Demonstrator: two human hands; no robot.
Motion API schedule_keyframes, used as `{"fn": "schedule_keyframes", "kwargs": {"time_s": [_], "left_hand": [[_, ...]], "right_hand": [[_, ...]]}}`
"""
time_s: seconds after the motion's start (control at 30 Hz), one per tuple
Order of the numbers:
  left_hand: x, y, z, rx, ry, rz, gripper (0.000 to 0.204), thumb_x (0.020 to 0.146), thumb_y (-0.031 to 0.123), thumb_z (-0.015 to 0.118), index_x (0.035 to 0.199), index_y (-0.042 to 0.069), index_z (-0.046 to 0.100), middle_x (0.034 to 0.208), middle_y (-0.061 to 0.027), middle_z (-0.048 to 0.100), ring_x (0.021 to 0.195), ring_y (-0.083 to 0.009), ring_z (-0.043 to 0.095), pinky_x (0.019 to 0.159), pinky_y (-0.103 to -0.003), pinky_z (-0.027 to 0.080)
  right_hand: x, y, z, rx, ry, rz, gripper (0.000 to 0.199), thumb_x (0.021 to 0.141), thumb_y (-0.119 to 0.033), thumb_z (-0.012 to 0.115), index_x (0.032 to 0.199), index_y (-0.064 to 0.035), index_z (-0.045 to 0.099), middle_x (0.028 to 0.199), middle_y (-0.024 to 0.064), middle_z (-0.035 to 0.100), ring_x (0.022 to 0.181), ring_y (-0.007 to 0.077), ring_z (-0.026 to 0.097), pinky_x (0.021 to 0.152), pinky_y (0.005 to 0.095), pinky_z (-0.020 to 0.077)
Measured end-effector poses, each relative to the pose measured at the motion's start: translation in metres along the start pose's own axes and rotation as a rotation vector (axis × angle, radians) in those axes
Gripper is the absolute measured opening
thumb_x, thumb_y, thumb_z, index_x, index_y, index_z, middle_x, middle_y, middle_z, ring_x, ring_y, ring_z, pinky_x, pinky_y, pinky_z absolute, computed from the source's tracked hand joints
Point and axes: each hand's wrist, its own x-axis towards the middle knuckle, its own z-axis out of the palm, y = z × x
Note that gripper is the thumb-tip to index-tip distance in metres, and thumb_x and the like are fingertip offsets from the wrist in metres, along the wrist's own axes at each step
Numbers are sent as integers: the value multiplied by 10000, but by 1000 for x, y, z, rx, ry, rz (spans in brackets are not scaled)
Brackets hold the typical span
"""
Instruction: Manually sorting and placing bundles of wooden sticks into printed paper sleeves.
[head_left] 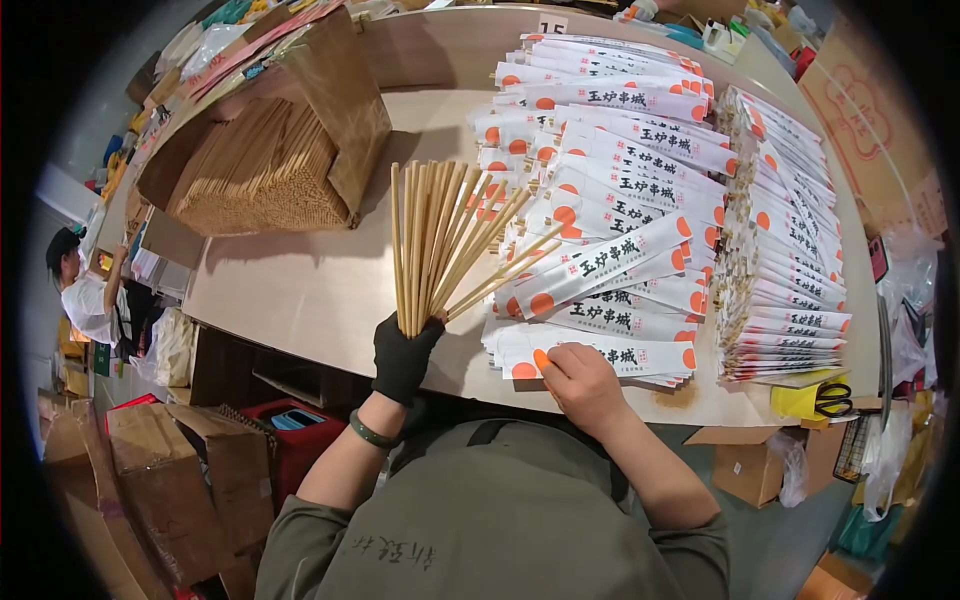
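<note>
My left hand (403, 357), in a black glove, grips a fanned bundle of bare wooden chopsticks (440, 240) upright over the table. My right hand (580, 383) is bare with an orange fingertip cover. It rests on the nearest stack of white paper chopstick sleeves (600, 352) with orange dots, fingers pinching at the top sleeve's left end. More overlapping sleeves (620, 180) spread across the table behind it.
An open cardboard box (345, 95) full of bare chopsticks (262, 175) lies at the back left of the table (300, 290). Filled sleeves (785, 270) are stacked in rows at the right. Scissors (832, 398) lie at the right front edge. Cardboard boxes stand on the floor at left; another person (85, 290) is far left.
</note>
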Motion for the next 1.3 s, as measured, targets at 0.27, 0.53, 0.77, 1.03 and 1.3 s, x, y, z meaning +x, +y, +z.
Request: {"fn": "schedule_keyframes", "kwargs": {"time_s": [0.27, 0.53, 0.77, 1.03, 1.3], "left_hand": [[0, -3, -31, 35, -85, -45, 277, 782, 206, 737, 923, -23, 673, 785, -85, 681, 721, -140, 632, 680, -294, 497], [7, 7, -67, 114, -312, 101, 277, 777, 192, 747, 964, 2, 669, 823, -84, 689, 767, -153, 639, 711, -310, 499], [13, 34, -67, 324, -374, 156, 287, 800, 199, 728, 985, -7, 652, 872, -76, 692, 815, -137, 630, 734, -308, 507], [9, 41, 32, -433, -145, 106, 161, 876, 150, 643, 973, 21, 651, 854, -52, 668, 782, -130, 637, 688, -295, 509], [9, 21, 8, 35, 78, 104, 308, 839, 294, 714, 898, -6, 667, 658, -76, 636, 607, -125, 590, 579, -307, 469]], "right_hand": [[19, 6, -24, 544, 144, 700, 106, 807, -64, 720, 807, -8, 629, 715, 33, 531, 645, 129, 488, 586, 272, 405], [31, 19, -53, 698, 106, 767, 181, 794, -93, 760, 757, -9, 604, 730, -15, 506, 634, 69, 441, 579, 246, 379], [33, 16, -50, 263, 23, 309, 137, 710, -97, 762, 762, -25, 658, 762, 69, 571, 719, 206, 563, 624, 320, 459], [77, 11, -40, -294, 193, 145, 303, 749, -183, 702, 1009, -35, 651, 999, 123, 605, 929, 289, 582, 782, 396, 456], [1, 0, -2, -87, -72, -27, 192, 730, -60, 684, 905, 9, 643, 884, 103, 592, 795, 252, 588, 671, 352, 467]]}}
